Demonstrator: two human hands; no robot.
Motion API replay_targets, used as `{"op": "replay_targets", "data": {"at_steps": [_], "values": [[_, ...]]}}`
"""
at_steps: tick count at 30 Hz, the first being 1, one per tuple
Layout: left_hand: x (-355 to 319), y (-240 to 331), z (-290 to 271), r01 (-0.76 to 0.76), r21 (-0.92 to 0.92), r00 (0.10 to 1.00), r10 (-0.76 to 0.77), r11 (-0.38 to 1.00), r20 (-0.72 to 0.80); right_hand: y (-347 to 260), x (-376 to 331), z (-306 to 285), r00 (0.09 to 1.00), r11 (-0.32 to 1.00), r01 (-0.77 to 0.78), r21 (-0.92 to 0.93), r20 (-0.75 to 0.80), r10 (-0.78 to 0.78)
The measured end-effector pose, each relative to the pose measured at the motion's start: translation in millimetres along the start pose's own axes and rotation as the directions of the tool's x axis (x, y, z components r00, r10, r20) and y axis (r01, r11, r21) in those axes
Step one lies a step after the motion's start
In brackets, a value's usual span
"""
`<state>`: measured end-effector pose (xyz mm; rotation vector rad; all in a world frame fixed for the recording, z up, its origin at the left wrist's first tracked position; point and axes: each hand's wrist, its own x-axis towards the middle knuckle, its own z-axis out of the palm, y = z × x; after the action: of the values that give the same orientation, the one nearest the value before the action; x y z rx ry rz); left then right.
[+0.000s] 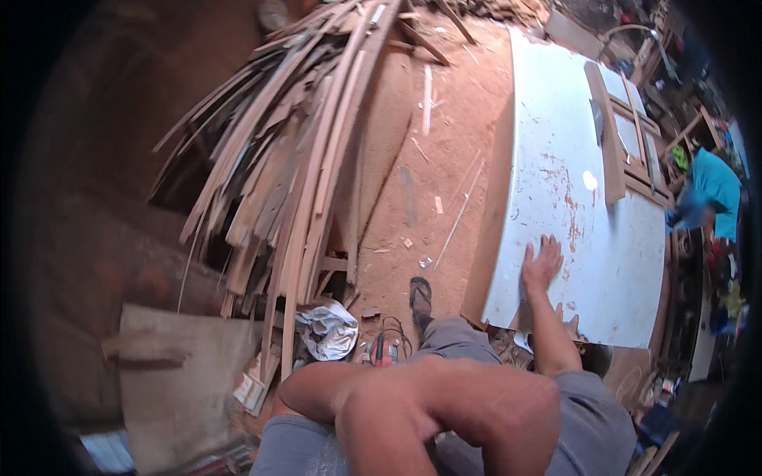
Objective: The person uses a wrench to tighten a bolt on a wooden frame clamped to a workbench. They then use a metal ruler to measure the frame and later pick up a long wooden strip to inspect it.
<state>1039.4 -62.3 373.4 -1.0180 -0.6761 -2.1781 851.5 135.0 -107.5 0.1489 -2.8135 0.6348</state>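
Note:
My right hand (542,266) lies palm down on a long white board (548,198), near its closer left edge. Its fingers are spread and nothing is held. The board's white surface is scratched, with brown worn patches. Bare skin of bent limbs fills the lower middle of the view, over grey clothing. My left hand does not show there.
Long wooden strips (309,143) are piled at the left. A wooden frame (627,151) rests on the board's far right. A person in a turquoise shirt (714,186) is at the right. A white sack (327,329) and a red-grey tool (385,349) lie near my foot.

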Motion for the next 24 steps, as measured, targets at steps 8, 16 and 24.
{"op": "replay_targets", "data": {"at_steps": [8, 16, 24], "values": [[139.3, -39.5, -170.6, 0.559, -0.253, 0.825, -0.559, 0.790, 0.078, -65.6, 78.2, 18.4, 0.993, 0.992, -0.109, -0.064, 0.034, 0.111], [184.4, -111.1, -437.3, 0.734, 0.560, 0.260, -0.921, 0.385, 0.292, -127.3, 213.6, 66.5, 0.911, 0.918, -0.397, 0.012, -0.114, 0.396], [239.8, -157.9, -757.6, 0.187, 0.948, -0.011, -0.965, -0.258, -0.261, -149.2, 438.5, 154.0, 0.591, 0.584, -0.799, -0.144, -0.366, 0.719]]}}
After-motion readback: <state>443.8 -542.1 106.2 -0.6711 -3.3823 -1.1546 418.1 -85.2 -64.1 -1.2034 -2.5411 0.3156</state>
